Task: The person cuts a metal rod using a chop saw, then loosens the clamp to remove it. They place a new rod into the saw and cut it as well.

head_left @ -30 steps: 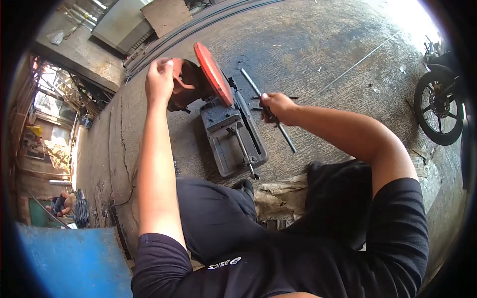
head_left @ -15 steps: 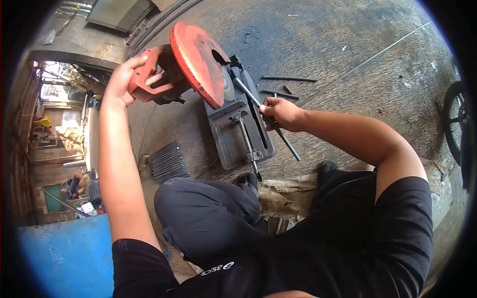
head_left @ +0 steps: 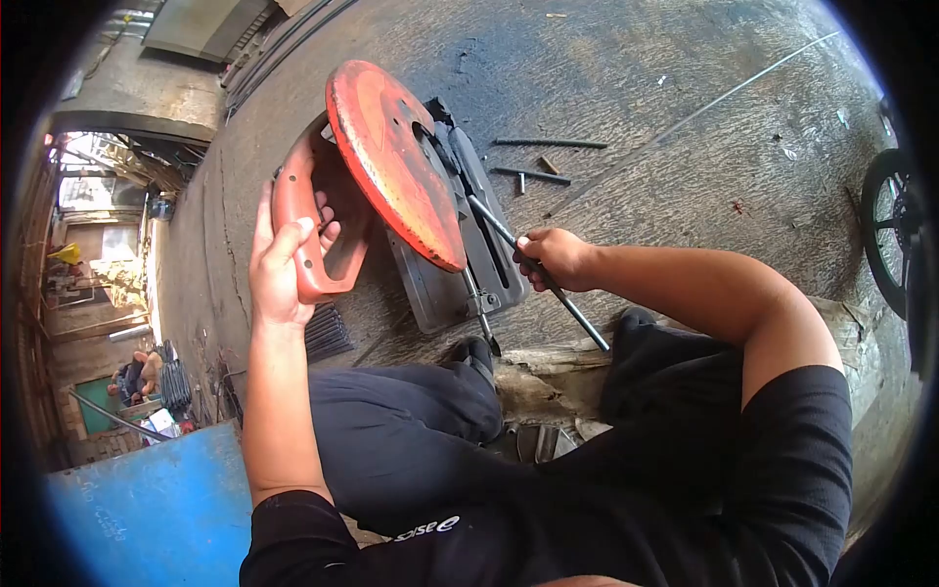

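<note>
My left fingers [head_left: 332, 234] grasp the handle [head_left: 298, 240] of the saw, at left; since half a second ago it has come nearer and, I judge, lower. The red guard [head_left: 391, 161] has moved with it and now hides more of the base [head_left: 430, 298], leaving the near part of the screw [head_left: 475, 293] showing. My right fingers [head_left: 533, 246] are closed around the rod [head_left: 579, 319], right of the guard, its far end just beside the guard's edge. For the work, I judge, saw and rod are closer together; whether they touch I cannot tell.
</note>
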A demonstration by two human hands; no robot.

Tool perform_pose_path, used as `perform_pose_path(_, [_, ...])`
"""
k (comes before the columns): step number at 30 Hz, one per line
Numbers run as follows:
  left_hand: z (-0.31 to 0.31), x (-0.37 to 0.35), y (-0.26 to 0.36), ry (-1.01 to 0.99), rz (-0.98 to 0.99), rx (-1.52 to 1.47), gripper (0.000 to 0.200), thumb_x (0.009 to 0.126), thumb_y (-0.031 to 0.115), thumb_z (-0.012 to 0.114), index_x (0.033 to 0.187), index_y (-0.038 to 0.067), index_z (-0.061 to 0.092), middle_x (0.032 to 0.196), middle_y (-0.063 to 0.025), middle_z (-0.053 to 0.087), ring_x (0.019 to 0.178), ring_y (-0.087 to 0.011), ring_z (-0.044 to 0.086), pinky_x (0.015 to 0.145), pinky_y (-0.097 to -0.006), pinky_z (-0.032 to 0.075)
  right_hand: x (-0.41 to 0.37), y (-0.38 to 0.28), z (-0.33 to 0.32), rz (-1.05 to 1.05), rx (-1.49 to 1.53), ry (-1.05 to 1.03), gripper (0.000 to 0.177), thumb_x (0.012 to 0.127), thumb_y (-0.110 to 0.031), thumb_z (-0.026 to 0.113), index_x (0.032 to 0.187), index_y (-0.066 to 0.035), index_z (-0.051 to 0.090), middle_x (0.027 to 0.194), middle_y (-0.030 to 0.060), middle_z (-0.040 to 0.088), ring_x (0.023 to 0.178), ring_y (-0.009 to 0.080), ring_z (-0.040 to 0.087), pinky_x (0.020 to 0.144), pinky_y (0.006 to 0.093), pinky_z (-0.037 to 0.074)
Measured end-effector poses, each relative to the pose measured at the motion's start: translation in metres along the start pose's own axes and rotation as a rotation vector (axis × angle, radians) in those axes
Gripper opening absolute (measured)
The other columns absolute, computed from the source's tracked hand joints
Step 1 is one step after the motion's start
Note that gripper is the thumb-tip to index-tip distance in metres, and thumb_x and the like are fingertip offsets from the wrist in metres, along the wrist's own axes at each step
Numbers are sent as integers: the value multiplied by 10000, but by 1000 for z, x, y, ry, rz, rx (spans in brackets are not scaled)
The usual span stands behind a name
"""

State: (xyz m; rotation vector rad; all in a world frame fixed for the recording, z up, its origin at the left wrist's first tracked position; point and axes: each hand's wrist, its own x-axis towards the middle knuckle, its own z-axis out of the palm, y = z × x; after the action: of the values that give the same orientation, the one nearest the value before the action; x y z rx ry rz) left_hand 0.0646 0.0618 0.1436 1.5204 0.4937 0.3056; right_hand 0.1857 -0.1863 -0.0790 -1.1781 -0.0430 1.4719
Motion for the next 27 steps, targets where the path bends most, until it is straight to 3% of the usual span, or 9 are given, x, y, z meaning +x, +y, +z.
perform_pose_path(2, [0,3,4,17,37,68,843,833,69,574,1521,10,91,1231,-222,534,1004,-252,595,847,-358,503,6,2,-1,-3,29,-18,265,1024,-249,412,970,-9,510,763,77,507,620,172,475,593,345,467])
perform_pose_path(7, [-12,34,32,41,-11,233,844,832,121,604,1511,-7,119,1137,-193,626,943,-243,657,731,-284,498,15,3,-1,2,90,-30,223,1013,-246,456,982,-30,505,774,73,507,640,178,499,610,344,487])
perform_pose_path(9, [-29,56,42,-19,-50,201,788,839,141,613,1490,-5,193,1142,-189,626,952,-241,661,674,-259,513,14,2,1,-10,69,11,196,994,-242,516,977,-48,490,799,69,512,669,186,529,644,355,515])
perform_pose_path(10, [-28,62,49,-54,-58,157,670,854,146,610,1431,-3,303,1134,-190,626,952,-226,663,607,-231,530,15,3,3,-5,71,8,196,994,-242,516,977,-48,490,799,69,512,669,186,529,644,355,515])
perform_pose_path(12, [-24,67,57,-51,-78,145,615,863,143,604,1400,-3,341,1130,-191,626,940,-218,667,596,-225,537,19,3,8,-76,42,56,237,984,-210,532,1011,23,500,804,102,556,676,202,589,595,364,522])
perform_pose_path(17, [-24,74,64,-112,-74,176,521,893,119,572,1355,-16,372,1080,-192,632,845,-196,672,568,-214,544,30,-3,11,-96,6,75,267,969,-227,565,1015,25,490,804,110,560,654,204,598,613,361,554])
perform_pose_path(25, [-27,72,58,-100,-57,142,494,893,113,572,1335,-15,391,1069,-199,635,844,-210,673,586,-225,551,29,-6,21,-73,-3,19,211,978,-213,552,982,-19,471,861,96,542,701,211,566,649,380,527])
perform_pose_path(27, [-25,72,58,-103,-85,104,493,890,112,573,1334,-8,395,1086,-202,632,853,-219,676,594,-227,554,31,0,24,-43,185,-53,186,988,-202,528,982,-24,475,864,98,538,728,217,561,668,391,513])
